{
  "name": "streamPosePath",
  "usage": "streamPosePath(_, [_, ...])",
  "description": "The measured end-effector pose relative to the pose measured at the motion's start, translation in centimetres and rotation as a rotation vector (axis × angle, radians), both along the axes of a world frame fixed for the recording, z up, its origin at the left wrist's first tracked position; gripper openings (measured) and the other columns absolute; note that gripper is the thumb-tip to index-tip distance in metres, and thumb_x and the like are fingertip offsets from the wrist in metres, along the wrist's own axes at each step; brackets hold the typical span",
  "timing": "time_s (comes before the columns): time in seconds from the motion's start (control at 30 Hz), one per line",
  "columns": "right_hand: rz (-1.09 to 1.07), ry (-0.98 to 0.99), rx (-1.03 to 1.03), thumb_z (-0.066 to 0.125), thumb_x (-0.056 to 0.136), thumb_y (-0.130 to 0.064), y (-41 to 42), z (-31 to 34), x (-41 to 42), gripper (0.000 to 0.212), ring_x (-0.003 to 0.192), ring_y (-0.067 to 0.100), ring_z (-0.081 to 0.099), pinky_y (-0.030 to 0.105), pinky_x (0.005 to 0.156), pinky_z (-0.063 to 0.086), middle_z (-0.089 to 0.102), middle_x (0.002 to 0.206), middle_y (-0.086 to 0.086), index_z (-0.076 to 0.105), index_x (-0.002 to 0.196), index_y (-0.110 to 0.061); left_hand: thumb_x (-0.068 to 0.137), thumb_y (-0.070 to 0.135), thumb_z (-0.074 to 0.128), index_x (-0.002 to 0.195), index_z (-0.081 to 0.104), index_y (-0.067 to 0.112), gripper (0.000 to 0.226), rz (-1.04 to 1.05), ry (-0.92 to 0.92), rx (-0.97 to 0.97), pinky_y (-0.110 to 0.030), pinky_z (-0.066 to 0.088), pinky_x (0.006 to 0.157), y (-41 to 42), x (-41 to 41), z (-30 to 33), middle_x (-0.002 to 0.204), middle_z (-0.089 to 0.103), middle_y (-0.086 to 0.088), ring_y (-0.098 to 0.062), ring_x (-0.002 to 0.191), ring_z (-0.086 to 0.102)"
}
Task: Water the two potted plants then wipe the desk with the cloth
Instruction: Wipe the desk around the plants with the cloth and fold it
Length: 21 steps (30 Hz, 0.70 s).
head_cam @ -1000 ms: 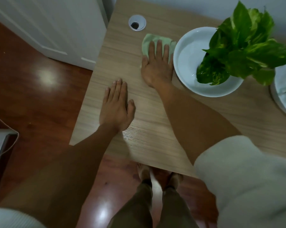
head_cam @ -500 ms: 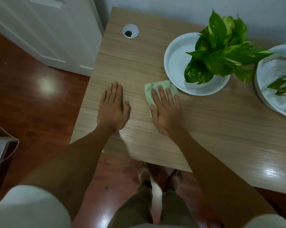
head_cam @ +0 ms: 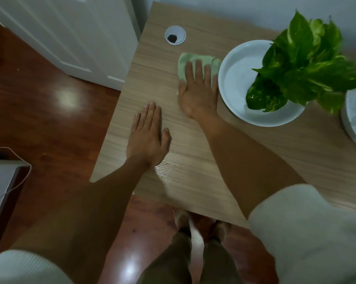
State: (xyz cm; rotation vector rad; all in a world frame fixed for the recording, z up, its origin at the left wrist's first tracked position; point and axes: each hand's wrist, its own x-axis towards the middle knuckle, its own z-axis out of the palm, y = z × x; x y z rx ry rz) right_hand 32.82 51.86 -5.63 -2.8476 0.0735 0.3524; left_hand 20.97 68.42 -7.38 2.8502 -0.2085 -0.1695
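A pale green cloth (head_cam: pixel 186 60) lies flat on the wooden desk (head_cam: pixel 193 160), just left of a wide white pot (head_cam: pixel 234 83) that holds a green leafy plant (head_cam: pixel 302 68). My right hand (head_cam: pixel 197 91) presses flat on the cloth, fingers spread over it and touching the pot's rim. My left hand (head_cam: pixel 148 136) rests palm down on the bare desk near its left edge, holding nothing. A second white pot (head_cam: pixel 355 119) is cut off at the right edge of the view.
A round grey cable hole (head_cam: pixel 175 35) sits in the desk's far left corner. A white door (head_cam: pixel 70 33) and red-brown floor (head_cam: pixel 50 119) lie to the left. My bare feet (head_cam: pixel 197 220) stand under the desk's front edge.
My right hand has slid the cloth away from me, from the desk's middle back up beside the pot. The left hand has stayed flat in place.
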Motion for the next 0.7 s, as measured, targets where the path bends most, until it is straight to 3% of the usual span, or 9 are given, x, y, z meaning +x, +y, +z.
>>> streamPosePath(0.2, [-0.222,0.048,0.027,0.013,0.109,-0.043,0.7,0.0,7.3,0.064,0.161,0.029,-0.018,0.056,0.126,-0.016,-0.019,0.174,0.002,-0.009,0.167,-0.026,0.105,0.041,0.029,0.163,0.013,0.008,0.068,-0.001,-0.009,0.025,-0.045,0.004,0.13,0.0,0.3,-0.4,0.173,0.006,-0.009,-0.018,0.16,-0.003])
streamPosePath(0.3, [-0.216,0.047,-0.001,0.011,0.108,-0.046,1.4,-0.3,8.6,0.063,0.161,0.028,-0.017,0.062,0.124,-0.013,-0.017,0.175,-0.002,-0.009,0.166,-0.033,0.105,0.041,0.029,0.163,0.013,0.008,0.068,-0.006,-0.013,0.012,-0.044,0.004,0.13,0.1,0.2,-0.4,0.173,0.006,-0.009,-0.018,0.16,-0.004])
streamPosePath(0.5, [0.202,-0.024,-0.006,0.009,0.108,-0.049,3.6,0.0,4.1,0.061,0.163,0.023,-0.004,0.06,0.126,-0.004,-0.003,0.176,-0.008,0.002,0.167,-0.038,0.105,0.034,0.033,0.163,0.01,0.005,0.068,0.014,-0.033,-0.071,-0.043,0.001,0.131,0.1,0.1,-0.1,0.173,0.003,-0.011,-0.018,0.16,-0.005])
streamPosePath(0.7, [0.516,-0.073,-0.02,0.014,0.109,-0.051,0.7,-0.2,-8.3,0.057,0.163,0.023,0.007,0.057,0.127,0.007,0.008,0.176,-0.01,0.009,0.166,-0.043,0.1,0.033,0.023,0.162,0.014,0.006,0.068,0.18,-0.079,-0.163,-0.047,0.005,0.13,0.7,-1.5,1.4,0.172,0.012,-0.012,-0.021,0.16,0.004])
